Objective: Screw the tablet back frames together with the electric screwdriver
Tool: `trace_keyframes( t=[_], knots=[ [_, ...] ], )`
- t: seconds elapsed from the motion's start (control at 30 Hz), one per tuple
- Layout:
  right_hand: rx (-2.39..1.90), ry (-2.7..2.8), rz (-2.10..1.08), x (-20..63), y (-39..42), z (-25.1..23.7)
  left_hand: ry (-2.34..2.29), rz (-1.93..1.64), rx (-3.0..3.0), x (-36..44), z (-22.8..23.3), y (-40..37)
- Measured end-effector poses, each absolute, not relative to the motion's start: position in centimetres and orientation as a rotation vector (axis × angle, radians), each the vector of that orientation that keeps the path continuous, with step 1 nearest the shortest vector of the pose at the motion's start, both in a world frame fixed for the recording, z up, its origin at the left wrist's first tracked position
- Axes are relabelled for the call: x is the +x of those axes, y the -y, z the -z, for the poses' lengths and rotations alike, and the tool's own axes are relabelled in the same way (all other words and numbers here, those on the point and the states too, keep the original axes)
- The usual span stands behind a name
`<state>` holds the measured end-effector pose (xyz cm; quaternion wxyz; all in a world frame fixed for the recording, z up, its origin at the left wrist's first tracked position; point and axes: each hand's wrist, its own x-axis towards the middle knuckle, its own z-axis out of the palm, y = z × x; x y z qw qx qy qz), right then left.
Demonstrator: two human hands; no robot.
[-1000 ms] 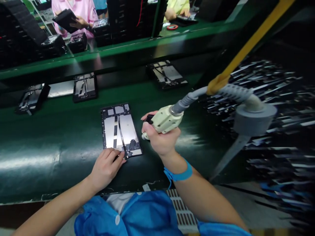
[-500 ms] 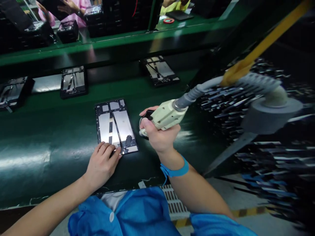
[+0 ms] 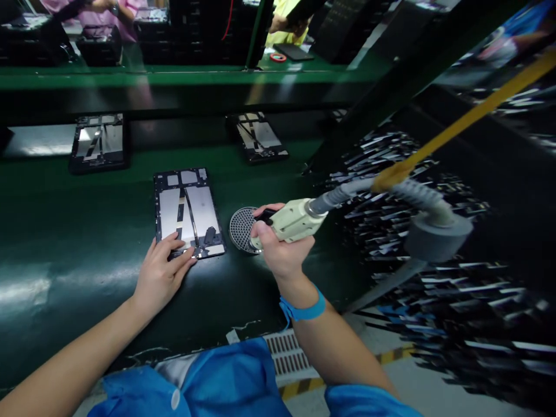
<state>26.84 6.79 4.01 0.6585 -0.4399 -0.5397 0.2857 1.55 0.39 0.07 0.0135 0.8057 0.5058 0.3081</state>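
Observation:
An opened tablet (image 3: 197,200), its silver plates and black ribbon cables showing, lies on the green bench in front of me. My left hand (image 3: 158,272) rests on its lower left part, fingers stretched out over the lower cables and edge. Just to the tablet's right, my right hand (image 3: 282,249) is wrapped round a pale green handheld tool (image 3: 295,220) with a black lever and a grey cable. Beneath the tool's left end is a round metal disc (image 3: 241,226) full of small holes, partly hidden by the hand. The tool's tip is too small to make out.
More opened tablets (image 3: 102,142) (image 3: 256,136) lie along the far side of the bench (image 3: 87,231). A yellow strap (image 3: 469,121) holds up the cable, beside a grey cylinder (image 3: 438,234). Dense dark strips (image 3: 469,301) stand at right. Co-workers' hands (image 3: 286,26) show across the bench.
The view has turned right. My right hand and the tool have shifted right relative to the tablet, uncovering the holed disc. My left hand stays on the tablet, its fingers a little more spread.

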Motion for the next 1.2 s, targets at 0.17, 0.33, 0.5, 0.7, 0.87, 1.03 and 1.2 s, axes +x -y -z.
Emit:
trace_keyframes(
  t=[0.17,0.33,0.5,0.7,0.87,1.03,1.2],
  knots=[
    [-1.012,1.200,-0.667,26.9,-6.2,-4.1,-1.579,-0.909,2.539,1.6,0.0,-0.3],
    [-1.031,1.242,-0.641,27.0,-6.3,-4.0,-1.576,-0.915,2.527,1.8,-0.3,-0.1],
    [-1.018,1.221,-0.661,27.0,-6.3,-3.6,-1.553,-0.925,2.484,1.7,-0.2,-0.1],
    [-1.008,1.203,-0.708,26.8,-6.2,-4.0,-1.531,-0.932,2.437,1.5,0.0,-0.2],
    [-0.955,1.151,-0.696,26.8,-6.2,-4.8,-1.517,-0.933,2.450,1.6,0.1,-0.6],
    [-0.947,1.142,-0.671,26.7,-6.5,-4.6,-1.502,-0.915,2.468,1.8,0.0,-0.7],
    [-0.957,1.142,-0.685,26.8,-6.6,-4.3,-1.501,-0.894,2.469,1.9,-0.2,-0.7]
  ],
)
